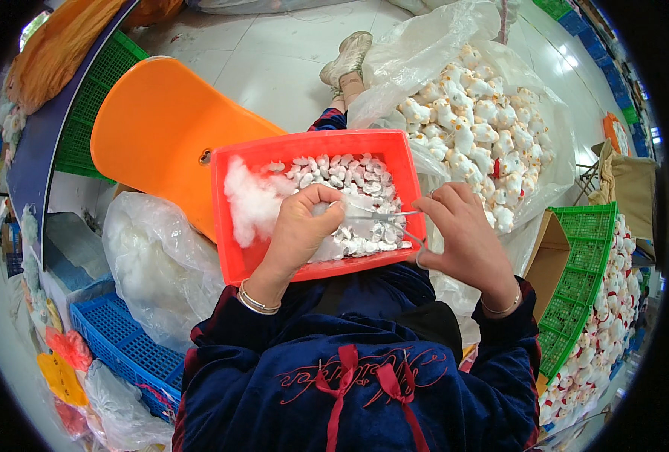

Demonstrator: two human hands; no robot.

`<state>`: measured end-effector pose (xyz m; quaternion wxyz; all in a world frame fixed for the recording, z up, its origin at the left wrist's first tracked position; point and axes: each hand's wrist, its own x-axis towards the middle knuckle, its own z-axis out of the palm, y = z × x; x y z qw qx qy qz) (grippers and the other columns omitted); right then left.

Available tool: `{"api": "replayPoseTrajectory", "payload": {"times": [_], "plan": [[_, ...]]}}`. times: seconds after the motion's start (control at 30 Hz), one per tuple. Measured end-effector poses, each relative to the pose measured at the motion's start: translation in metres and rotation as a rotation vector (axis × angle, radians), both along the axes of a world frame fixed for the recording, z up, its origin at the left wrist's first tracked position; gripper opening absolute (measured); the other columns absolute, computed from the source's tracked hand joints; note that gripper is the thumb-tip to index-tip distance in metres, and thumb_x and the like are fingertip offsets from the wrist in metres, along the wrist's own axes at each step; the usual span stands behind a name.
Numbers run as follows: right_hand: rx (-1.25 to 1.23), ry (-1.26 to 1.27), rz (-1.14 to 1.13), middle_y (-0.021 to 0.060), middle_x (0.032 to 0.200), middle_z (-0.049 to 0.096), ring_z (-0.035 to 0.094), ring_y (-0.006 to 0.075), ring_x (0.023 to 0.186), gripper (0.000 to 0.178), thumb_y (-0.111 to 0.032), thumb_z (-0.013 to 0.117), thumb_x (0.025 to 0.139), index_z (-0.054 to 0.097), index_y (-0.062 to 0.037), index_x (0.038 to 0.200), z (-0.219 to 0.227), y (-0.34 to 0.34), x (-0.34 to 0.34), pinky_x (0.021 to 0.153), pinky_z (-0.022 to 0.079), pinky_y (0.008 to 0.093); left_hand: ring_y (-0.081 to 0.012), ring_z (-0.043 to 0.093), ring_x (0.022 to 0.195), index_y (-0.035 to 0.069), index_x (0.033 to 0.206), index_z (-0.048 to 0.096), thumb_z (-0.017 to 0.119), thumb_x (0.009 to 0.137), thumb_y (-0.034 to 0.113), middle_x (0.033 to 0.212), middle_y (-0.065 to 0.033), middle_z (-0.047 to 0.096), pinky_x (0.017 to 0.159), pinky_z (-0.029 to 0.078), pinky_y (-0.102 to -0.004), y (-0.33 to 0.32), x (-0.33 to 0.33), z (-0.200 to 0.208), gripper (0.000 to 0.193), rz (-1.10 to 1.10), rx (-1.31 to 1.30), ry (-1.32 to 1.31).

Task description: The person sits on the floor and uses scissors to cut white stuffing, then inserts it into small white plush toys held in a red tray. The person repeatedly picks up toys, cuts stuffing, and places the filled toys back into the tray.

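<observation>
A red plastic tray (312, 140) rests on my lap. Loose white stuffing (248, 200) fills its left side, and many small white padded pieces (364, 177) cover the rest. My left hand (298, 230) is closed over the tray, thumb and forefinger pinching a small whitish piece (358, 205) whose shape is partly hidden. In my right hand (466, 237) is a slim metal tool like scissor-handled forceps (391, 217), its rings by my fingers and thumb. The tool's shaft points left, with its tip at the pinched piece.
Right of the tray, a clear plastic bag (425, 45) holds many white stuffed toys (485, 128). An orange chair (161, 128) stands at the left, near a bag of stuffing (157, 264) and a blue crate (127, 343). A green crate (579, 279) is at the right.
</observation>
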<state>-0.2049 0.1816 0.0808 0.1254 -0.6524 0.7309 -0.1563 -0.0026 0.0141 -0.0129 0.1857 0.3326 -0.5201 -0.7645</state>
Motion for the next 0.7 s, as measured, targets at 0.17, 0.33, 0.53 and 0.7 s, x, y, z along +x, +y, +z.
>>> {"api": "replayPoseTrajectory", "payload": {"times": [0.17, 0.33, 0.53, 0.7], "plan": [[0.206, 0.055, -0.005, 0.005, 0.099, 0.064, 0.058, 0.0272, 0.101, 0.041, -0.02, 0.082, 0.071, 0.07, -0.0098, 0.109, 0.001, 0.002, -0.008, 0.083, 0.042, 0.0407, -0.002, 0.055, 0.072, 0.0, 0.103, 0.071, 0.072, 0.095, 0.012, 0.084, 0.0022, 0.066, 0.064, 0.045, -0.0191, -0.001, 0.001, 0.005, 0.015, -0.025, 0.065, 0.06], [0.23, -0.043, 0.043, 0.005, 0.097, 0.065, 0.06, 0.0263, 0.101, 0.037, -0.021, 0.08, 0.074, 0.072, -0.0111, 0.109, -0.005, -0.005, -0.004, 0.083, 0.042, 0.0412, -0.0015, 0.054, 0.072, 0.0, 0.102, 0.072, 0.072, 0.095, 0.012, 0.084, 0.0025, 0.066, 0.063, 0.044, -0.0194, 0.003, -0.002, 0.004, 0.013, -0.09, 0.0, 0.013], [0.077, -0.055, -0.006, 0.0079, 0.106, 0.062, 0.056, 0.0299, 0.114, 0.049, -0.021, 0.082, 0.07, 0.068, -0.0092, 0.116, -0.003, -0.001, -0.011, 0.09, 0.043, 0.0423, -0.0011, 0.052, 0.07, 0.001, 0.1, 0.071, 0.07, 0.095, 0.01, 0.081, 0.0036, 0.065, 0.062, 0.042, -0.0189, -0.001, -0.002, 0.005, 0.01, 0.009, -0.009, 0.004], [0.007, 0.062, -0.013, 0.0084, 0.109, 0.061, 0.054, 0.0312, 0.114, 0.053, -0.021, 0.084, 0.067, 0.067, -0.0086, 0.116, 0.002, -0.01, 0.0, 0.092, 0.042, 0.0428, -0.0017, 0.052, 0.068, 0.002, 0.101, 0.069, 0.07, 0.096, 0.01, 0.08, 0.002, 0.065, 0.062, 0.042, -0.0187, 0.002, -0.001, 0.005, 0.01, 0.033, 0.085, 0.05]]}}
